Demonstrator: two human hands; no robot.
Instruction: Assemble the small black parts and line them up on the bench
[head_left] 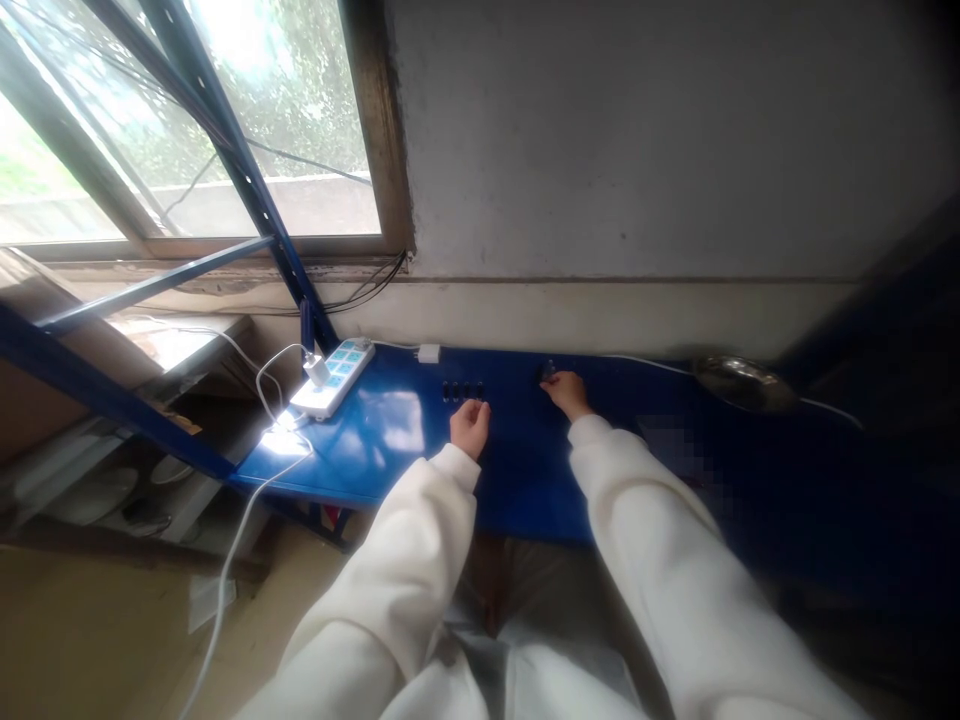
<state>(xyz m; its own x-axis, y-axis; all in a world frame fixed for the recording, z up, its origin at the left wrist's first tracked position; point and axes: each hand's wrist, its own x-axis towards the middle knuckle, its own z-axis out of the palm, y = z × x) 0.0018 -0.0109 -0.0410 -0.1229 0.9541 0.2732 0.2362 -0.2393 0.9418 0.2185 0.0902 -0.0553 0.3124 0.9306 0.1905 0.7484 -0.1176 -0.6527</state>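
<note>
My left hand [470, 428] is closed with its fingertips together, just in front of a short row of several small dark pieces [456, 392] on the blue tabletop [525, 470]. Its fingertips almost reach the right end of that row; whatever they may hold is hidden. Farther right, my right hand [568, 392] is closed in a pinch at a small see-through piece with a dark part [549, 369]. That piece is too small and blurred to name. Both arms are in white sleeves, stretched forward over the table.
At the table's left stands a white power strip [341, 378] with a plug in it. A white adapter [428, 353] lies along the back edge. On the right is a shiny metal dish-like object [742, 383]. A blue metal frame [247, 180] rises by the window.
</note>
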